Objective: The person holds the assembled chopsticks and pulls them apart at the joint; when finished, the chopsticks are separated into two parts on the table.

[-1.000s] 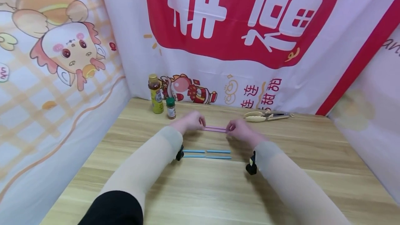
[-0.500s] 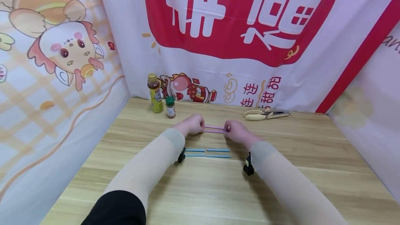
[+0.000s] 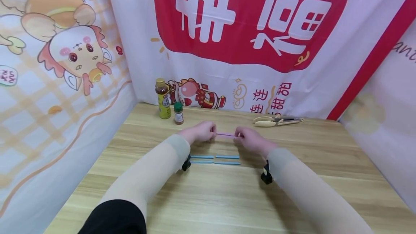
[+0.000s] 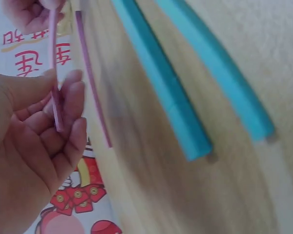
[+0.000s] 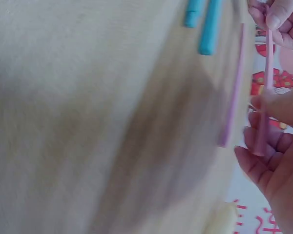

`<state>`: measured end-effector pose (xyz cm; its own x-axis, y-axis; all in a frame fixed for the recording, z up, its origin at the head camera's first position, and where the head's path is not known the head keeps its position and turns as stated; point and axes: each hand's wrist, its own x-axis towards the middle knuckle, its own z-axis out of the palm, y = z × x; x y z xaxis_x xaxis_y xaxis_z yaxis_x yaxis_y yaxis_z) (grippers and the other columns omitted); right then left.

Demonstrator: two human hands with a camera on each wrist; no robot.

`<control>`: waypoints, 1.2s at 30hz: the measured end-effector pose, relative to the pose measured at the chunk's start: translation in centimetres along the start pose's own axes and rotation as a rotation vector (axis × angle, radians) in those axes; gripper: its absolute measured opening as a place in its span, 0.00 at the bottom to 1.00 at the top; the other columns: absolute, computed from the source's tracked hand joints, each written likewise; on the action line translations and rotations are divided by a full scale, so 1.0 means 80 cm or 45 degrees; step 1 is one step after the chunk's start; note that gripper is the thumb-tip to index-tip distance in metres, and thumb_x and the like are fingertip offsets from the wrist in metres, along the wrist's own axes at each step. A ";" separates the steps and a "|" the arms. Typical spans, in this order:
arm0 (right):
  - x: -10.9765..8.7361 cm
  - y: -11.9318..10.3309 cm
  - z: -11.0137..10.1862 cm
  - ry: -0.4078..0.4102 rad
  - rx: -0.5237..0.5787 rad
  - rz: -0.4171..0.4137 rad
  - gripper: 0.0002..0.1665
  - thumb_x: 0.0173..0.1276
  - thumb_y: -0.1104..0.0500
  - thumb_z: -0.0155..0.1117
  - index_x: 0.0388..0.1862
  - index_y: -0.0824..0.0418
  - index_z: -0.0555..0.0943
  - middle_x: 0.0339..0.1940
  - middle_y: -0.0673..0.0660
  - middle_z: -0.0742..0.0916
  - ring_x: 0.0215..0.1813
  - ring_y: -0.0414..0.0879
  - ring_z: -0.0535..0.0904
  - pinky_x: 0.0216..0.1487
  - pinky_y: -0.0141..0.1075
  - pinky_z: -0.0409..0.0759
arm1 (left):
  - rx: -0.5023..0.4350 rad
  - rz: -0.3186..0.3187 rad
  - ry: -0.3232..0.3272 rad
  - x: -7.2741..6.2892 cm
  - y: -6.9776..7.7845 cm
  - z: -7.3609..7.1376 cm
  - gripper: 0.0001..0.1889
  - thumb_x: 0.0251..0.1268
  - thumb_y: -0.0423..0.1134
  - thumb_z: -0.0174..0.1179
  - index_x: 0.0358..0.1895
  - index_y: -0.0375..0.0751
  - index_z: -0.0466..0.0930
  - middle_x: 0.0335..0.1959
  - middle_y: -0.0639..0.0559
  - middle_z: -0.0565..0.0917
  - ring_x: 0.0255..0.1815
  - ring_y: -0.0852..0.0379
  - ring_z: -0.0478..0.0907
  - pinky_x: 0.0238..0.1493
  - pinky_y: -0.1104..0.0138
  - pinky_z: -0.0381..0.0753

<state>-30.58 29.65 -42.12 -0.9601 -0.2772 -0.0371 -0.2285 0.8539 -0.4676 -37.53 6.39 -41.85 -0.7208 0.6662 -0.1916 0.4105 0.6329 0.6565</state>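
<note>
My left hand (image 3: 204, 131) pinches one end of a thin pink stick (image 4: 53, 53) between thumb and fingers. The other end is pinched by my right hand (image 3: 251, 140), so the stick spans both hands above the table. A second pink stick (image 5: 234, 92) lies on the wood below it, apart from both hands in the wrist views. From the head, just one pink line shows between the hands. Nearer the body, several blue sticks (image 3: 227, 157) lie in two parallel rows; two of them, such as this blue stick (image 4: 161, 83), appear large in the left wrist view.
At the back left of the wooden table (image 3: 208, 198) stand a yellow-labelled bottle (image 3: 164, 100) and a small green-capped jar (image 3: 178, 114). Tongs (image 3: 276, 121) lie at the back right. Printed cloth (image 3: 201, 57) hangs behind and at the sides.
Two parallel pink lines showed between the hands earlier; now one shows in the head view. The right hand has shifted slightly right. The blue sticks stay in place.
</note>
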 end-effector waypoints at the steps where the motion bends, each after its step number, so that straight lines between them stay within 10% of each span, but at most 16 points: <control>1: -0.001 -0.001 -0.005 0.020 0.001 -0.031 0.04 0.73 0.63 0.60 0.41 0.62 0.81 0.34 0.55 0.83 0.37 0.47 0.77 0.42 0.44 0.76 | -0.032 0.013 -0.002 -0.002 0.004 -0.002 0.04 0.74 0.37 0.55 0.43 0.42 0.77 0.36 0.46 0.81 0.35 0.53 0.76 0.39 0.62 0.76; 14: -0.017 -0.042 -0.079 0.166 -0.228 -0.295 0.08 0.76 0.55 0.57 0.36 0.55 0.79 0.24 0.48 0.78 0.24 0.43 0.71 0.28 0.40 0.71 | 0.201 0.301 -0.033 -0.020 0.072 -0.059 0.10 0.78 0.38 0.50 0.39 0.42 0.80 0.29 0.50 0.77 0.27 0.57 0.71 0.31 0.65 0.73; 23: -0.029 -0.037 -0.069 0.211 -0.295 -0.409 0.08 0.77 0.58 0.56 0.34 0.54 0.77 0.22 0.46 0.75 0.22 0.41 0.68 0.27 0.39 0.69 | 0.492 0.437 0.011 -0.028 0.074 -0.048 0.07 0.79 0.41 0.49 0.38 0.50 0.75 0.35 0.58 0.80 0.34 0.60 0.76 0.41 0.65 0.75; 36: -0.024 -0.028 -0.069 0.223 -0.246 -0.393 0.08 0.78 0.57 0.55 0.36 0.55 0.78 0.23 0.47 0.76 0.23 0.41 0.69 0.29 0.39 0.70 | 0.527 0.429 0.060 -0.032 0.074 -0.046 0.09 0.80 0.42 0.47 0.36 0.50 0.72 0.31 0.58 0.79 0.30 0.59 0.75 0.38 0.66 0.76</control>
<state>-29.08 30.71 -36.13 -0.8508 -0.4684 0.2383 -0.5204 0.8140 -0.2581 -35.33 6.96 -34.78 -0.5311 0.8471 0.0195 0.8028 0.4957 0.3314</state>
